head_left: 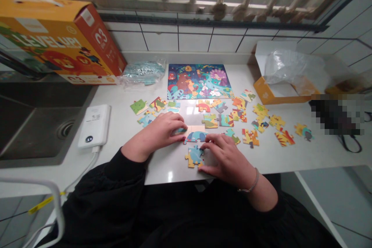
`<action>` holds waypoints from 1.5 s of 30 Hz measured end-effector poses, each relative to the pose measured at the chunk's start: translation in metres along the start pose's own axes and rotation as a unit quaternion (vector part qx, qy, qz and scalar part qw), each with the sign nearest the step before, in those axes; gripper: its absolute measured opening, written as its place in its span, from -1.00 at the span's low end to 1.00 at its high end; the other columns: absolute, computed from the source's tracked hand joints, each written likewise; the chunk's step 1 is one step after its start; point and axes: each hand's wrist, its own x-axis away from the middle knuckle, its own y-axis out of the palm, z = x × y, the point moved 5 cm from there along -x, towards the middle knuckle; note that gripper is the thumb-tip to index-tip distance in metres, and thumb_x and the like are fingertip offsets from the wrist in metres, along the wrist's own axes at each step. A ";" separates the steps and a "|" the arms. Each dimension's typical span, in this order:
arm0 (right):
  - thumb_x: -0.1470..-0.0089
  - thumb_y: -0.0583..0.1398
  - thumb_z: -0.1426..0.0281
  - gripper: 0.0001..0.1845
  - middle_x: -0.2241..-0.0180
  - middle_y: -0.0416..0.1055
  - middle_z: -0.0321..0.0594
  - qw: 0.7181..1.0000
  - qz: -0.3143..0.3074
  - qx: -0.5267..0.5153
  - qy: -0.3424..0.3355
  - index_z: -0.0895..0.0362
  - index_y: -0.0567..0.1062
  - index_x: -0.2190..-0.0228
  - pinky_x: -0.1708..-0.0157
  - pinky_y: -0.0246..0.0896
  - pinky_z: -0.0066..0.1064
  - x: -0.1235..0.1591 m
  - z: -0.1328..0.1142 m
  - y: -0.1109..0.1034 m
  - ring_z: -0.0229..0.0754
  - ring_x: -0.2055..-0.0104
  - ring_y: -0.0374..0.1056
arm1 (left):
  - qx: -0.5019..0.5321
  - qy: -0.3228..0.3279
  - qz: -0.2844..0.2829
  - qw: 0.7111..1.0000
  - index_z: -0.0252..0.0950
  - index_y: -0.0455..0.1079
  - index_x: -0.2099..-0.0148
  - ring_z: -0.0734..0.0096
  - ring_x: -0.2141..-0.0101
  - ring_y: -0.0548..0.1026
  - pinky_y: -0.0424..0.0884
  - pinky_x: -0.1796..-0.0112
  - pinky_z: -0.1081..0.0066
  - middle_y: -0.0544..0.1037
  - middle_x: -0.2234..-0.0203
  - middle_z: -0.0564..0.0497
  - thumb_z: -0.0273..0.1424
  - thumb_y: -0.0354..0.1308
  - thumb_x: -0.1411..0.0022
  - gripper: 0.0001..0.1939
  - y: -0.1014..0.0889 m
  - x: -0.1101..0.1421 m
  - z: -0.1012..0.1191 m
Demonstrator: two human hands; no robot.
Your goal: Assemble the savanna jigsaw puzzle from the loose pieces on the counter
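Observation:
My left hand point(166, 131) is closed at the edge of a teal puzzle piece point(180, 129), most of which its fingers hide. Beside its fingertips lies a puzzle piece with a blue elephant's back point(196, 136), below a pale tan strip point(196, 128). My right hand point(228, 159) pinches the right side of a blue-and-yellow puzzle piece point(194, 155), thumb low and index finger high. This piece lies flat just below the elephant one; a small gap seems to part them. More loose pieces, such as a giraffe puzzle piece point(250, 137), lie around both hands.
At the back lies an assembled night-forest puzzle point(200, 81). An orange box point(55, 42) stands back left by the sink point(31, 155); a white power bank point(94, 126) with a cable is near it. An open carton point(276, 97) with plastic wrap sits back right.

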 end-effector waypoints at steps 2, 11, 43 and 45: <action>-0.17 0.53 0.06 -0.42 -0.16 0.53 0.09 1.000 0.004 -0.002 -0.001 0.06 0.55 -0.07 -0.18 0.40 0.13 0.001 0.000 0.000 0.25 -0.18 0.48 | 0.000 0.001 0.000 1.000 -0.19 0.66 -0.03 0.09 -0.02 0.59 0.43 -0.08 0.14 0.67 -0.01 -0.13 -0.22 0.37 -0.47 -0.80 0.000 0.000 0.000; -0.20 0.51 0.05 -0.43 -0.15 0.53 0.11 1.000 0.020 0.001 -0.016 0.09 0.54 -0.06 -0.14 0.42 0.11 0.000 0.000 -0.001 0.25 -0.17 0.48 | -0.005 0.012 0.001 1.000 -0.20 0.66 -0.03 0.11 0.00 0.59 0.43 -0.06 0.14 0.67 -0.01 -0.13 -0.23 0.34 -0.49 -0.80 -0.001 0.001 0.001; -0.30 0.44 0.13 -0.40 -0.25 0.49 0.10 0.999 -0.016 0.038 0.002 0.08 0.52 -0.25 -0.20 0.35 0.12 -0.006 0.003 -0.011 0.26 -0.24 0.43 | -0.001 0.014 -0.001 1.000 -0.20 0.66 -0.04 0.09 -0.01 0.60 0.47 -0.08 0.12 0.66 0.00 -0.15 -0.21 0.32 -0.50 -0.78 -0.002 0.000 0.002; -0.33 0.42 0.13 -0.43 -0.28 0.49 0.09 0.999 -0.021 0.043 -0.013 0.07 0.54 -0.26 -0.21 0.33 0.13 -0.008 -0.002 -0.009 0.24 -0.24 0.43 | 0.000 0.014 0.002 1.000 -0.20 0.66 -0.04 0.09 -0.01 0.60 0.47 -0.07 0.13 0.66 0.01 -0.15 -0.23 0.33 -0.49 -0.79 -0.002 0.000 0.002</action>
